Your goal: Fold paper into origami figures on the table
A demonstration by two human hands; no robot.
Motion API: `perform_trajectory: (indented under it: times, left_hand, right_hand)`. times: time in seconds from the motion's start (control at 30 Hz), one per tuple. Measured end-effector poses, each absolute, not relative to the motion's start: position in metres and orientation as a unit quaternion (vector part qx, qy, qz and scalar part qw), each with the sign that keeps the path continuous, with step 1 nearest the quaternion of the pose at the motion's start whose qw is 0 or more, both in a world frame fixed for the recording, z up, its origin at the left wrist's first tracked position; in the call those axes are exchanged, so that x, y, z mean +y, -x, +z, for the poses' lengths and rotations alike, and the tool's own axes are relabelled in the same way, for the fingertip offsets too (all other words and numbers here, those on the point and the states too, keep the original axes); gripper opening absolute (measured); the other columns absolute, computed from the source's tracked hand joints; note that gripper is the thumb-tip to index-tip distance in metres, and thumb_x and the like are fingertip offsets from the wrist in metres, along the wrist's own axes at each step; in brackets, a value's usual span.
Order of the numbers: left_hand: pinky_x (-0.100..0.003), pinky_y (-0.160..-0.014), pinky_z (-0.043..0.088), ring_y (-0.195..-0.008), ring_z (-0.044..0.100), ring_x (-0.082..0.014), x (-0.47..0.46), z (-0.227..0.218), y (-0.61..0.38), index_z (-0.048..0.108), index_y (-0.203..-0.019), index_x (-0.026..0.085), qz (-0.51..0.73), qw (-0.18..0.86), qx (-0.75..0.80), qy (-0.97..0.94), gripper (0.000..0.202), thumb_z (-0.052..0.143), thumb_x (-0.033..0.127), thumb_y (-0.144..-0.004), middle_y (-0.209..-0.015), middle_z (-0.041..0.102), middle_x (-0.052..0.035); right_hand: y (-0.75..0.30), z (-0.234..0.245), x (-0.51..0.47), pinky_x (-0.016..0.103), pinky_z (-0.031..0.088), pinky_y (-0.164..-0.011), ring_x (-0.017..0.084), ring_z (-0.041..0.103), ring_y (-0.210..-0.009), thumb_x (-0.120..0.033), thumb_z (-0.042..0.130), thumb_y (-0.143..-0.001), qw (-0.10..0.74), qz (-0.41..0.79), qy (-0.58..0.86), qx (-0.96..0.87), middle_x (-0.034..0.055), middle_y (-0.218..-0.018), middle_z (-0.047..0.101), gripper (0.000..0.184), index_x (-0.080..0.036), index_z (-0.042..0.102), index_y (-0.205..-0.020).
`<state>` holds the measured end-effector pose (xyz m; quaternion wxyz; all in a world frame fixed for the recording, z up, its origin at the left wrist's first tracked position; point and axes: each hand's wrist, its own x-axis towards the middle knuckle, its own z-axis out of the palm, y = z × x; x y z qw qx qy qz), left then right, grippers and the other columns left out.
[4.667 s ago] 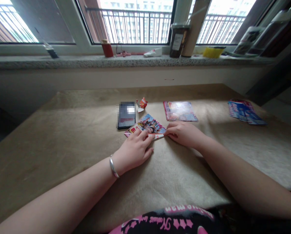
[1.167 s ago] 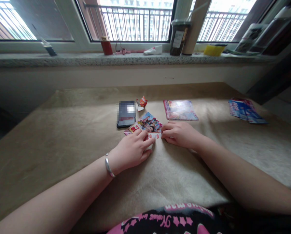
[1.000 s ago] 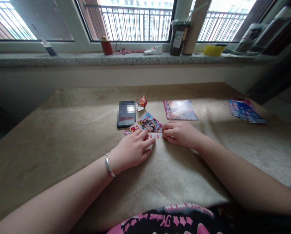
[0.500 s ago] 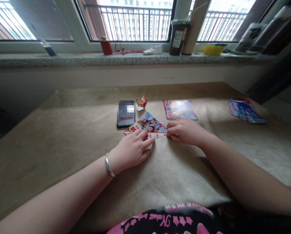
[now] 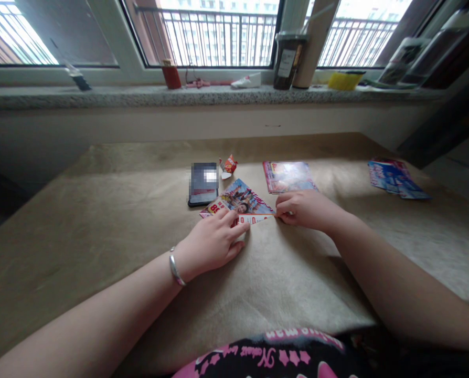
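Observation:
A colourful printed flyer [image 5: 240,198], folded into a triangle with a white strip along its lower edge, lies on the table in front of me. My left hand [image 5: 214,239] rests over its lower left part with fingers stretched out on the paper, hiding some of the print. At the flyer's right tip, my right hand [image 5: 303,212] is closed in a pinch on the pointed corner. Just behind the flyer's left side are a phone [image 5: 203,184] and a small folded red paper figure [image 5: 228,165].
The table [image 5: 120,220] has a brown cover. Beyond my right hand lies a stack of glossy flyers [image 5: 291,176], and more blue and pink flyers [image 5: 395,178] are at the far right. A red jar [image 5: 171,74] and a dark lidded cup [image 5: 287,63] stand on the windowsill.
My right hand has slid slightly to the right, along the flyer's edge to its tip, and more of the right corner shows. My left hand has stayed in place.

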<state>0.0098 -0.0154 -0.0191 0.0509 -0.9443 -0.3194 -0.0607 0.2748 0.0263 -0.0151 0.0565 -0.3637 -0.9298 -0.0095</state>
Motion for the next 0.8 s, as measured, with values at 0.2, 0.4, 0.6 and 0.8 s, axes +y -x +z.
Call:
perform_trajectory:
  times: [0.2, 0.4, 0.6, 0.8]
  left_hand:
    - [-0.040, -0.087, 0.047, -0.104, 0.049, -0.0255, -0.016, -0.018, -0.010, 0.056, -0.116, 0.019, -0.050, 0.053, -0.326, 0.943, 0.032, 0.046, 0.033, -0.089, -0.108, 0.054, -0.0110]
    - [-0.040, -0.088, 0.046, -0.104, 0.048, -0.0256, -0.016, -0.019, -0.010, 0.055, -0.117, 0.019, -0.048, 0.058, -0.322, 0.944, 0.032, 0.046, 0.033, -0.089, -0.109, 0.053, -0.0107]
    - [-0.040, -0.089, 0.045, -0.105, 0.048, -0.0253, -0.015, -0.019, -0.010, 0.055, -0.116, 0.019, -0.046, 0.059, -0.319, 0.945, 0.032, 0.044, 0.033, -0.090, -0.110, 0.053, -0.0109]
    - [-0.039, -0.088, 0.045, -0.103, 0.048, -0.0245, -0.015, -0.021, -0.009, 0.056, -0.114, 0.019, -0.059, 0.052, -0.320, 0.944, 0.031, 0.044, 0.032, -0.089, -0.109, 0.053, -0.0108]
  right_hand:
    - [-0.279, -0.013, 0.028, 0.024, 0.030, -0.053, 0.012, 0.059, -0.067, -0.013, 0.055, -0.074, 0.044, -0.012, 0.370, -0.928, -0.0012, -0.082, 0.068, 0.018, -0.023, 0.069, -0.072]
    - [-0.283, -0.015, 0.030, 0.024, 0.031, -0.054, 0.011, 0.059, -0.068, -0.014, 0.055, -0.075, 0.046, -0.007, 0.369, -0.928, -0.0014, -0.084, 0.069, 0.018, -0.024, 0.070, -0.074]
    - [-0.286, -0.015, 0.030, 0.024, 0.035, -0.057, 0.012, 0.061, -0.071, -0.014, 0.056, -0.074, 0.053, 0.005, 0.375, -0.925, -0.0019, -0.085, 0.070, 0.019, -0.025, 0.071, -0.074]
    - [-0.285, -0.014, 0.029, 0.025, 0.039, -0.061, 0.013, 0.060, -0.071, -0.015, 0.054, -0.076, 0.085, 0.015, 0.400, -0.913, 0.0017, -0.084, 0.068, 0.015, -0.021, 0.067, -0.075]
